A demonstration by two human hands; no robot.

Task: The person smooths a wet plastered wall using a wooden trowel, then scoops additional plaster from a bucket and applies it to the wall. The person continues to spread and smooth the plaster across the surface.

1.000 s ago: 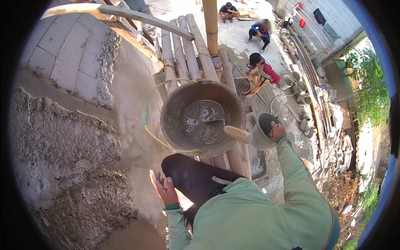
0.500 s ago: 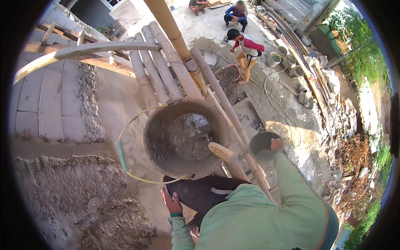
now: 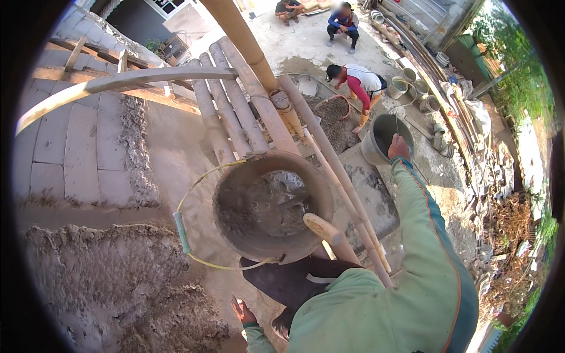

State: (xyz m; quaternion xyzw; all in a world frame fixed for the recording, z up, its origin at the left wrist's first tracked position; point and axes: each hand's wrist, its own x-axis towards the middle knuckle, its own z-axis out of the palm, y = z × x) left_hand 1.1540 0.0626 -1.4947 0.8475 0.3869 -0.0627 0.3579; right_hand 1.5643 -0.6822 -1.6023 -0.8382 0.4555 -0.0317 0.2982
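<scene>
My right arm stretches out over the scaffold's side, the hand (image 3: 399,147) closed on the handle of a grey bucket (image 3: 372,154). That bucket hangs tilted in the air, its mouth partly showing and no load visible inside. Low in the view, my left hand (image 3: 243,312) is off my leg, fingers apart and holding nothing, near the rough mortar on the wall. In front of my knees a large mortar bucket (image 3: 322,194) holds wet grey mortar (image 3: 250,206), with a tool, perhaps a trowel (image 3: 294,201), lying in it. Its wire handle with a green grip (image 3: 181,232) droops to the left.
Bamboo poles (image 3: 235,112) form the scaffold, with an upright pole (image 3: 244,41) beyond. A block wall (image 3: 79,147) with rough mortar runs along the left. Far below, a co-worker (image 3: 362,82) bends over a round tub of gravelly mix (image 3: 334,112); two other people crouch behind. Several buckets (image 3: 421,88) stand nearby.
My right hand has swung the grey bucket farther out and away from me. My left hand has left my leg and moved lower. The co-worker below has bent down toward the ground.
</scene>
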